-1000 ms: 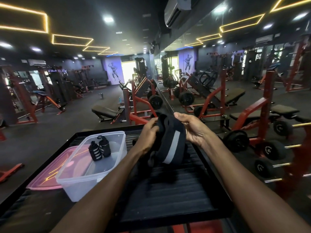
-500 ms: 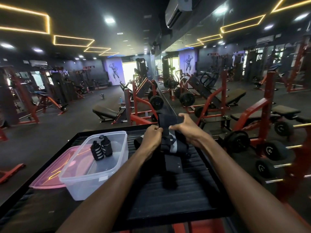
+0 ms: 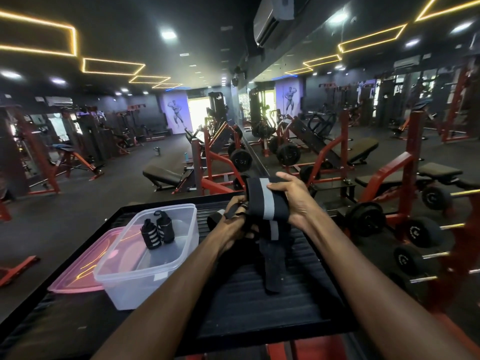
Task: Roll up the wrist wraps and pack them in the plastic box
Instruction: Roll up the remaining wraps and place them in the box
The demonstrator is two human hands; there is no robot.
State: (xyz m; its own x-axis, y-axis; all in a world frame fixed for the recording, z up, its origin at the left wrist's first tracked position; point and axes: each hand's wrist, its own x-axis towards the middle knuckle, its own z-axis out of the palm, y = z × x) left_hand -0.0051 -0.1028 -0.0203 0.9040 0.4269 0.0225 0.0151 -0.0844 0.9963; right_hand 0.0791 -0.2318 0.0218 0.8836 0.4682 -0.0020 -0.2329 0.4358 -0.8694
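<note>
A black wrist wrap with a grey stripe is held above the black ribbed platform. My right hand grips its upper, wide part from the right. My left hand pinches the wrap's lower left end and its thin loop. The wrap's loose tail hangs down onto the platform. A clear plastic box stands to the left, open, with two rolled black wrist wraps upright inside.
A pink lid lies under and left of the box. Another dark wrap piece lies behind my left hand. Red weight benches and loaded plates stand to the right and beyond the platform's far edge.
The wrap was bunched low between both hands; now my right hand has lifted its wide striped part up and the tail hangs longer toward me.
</note>
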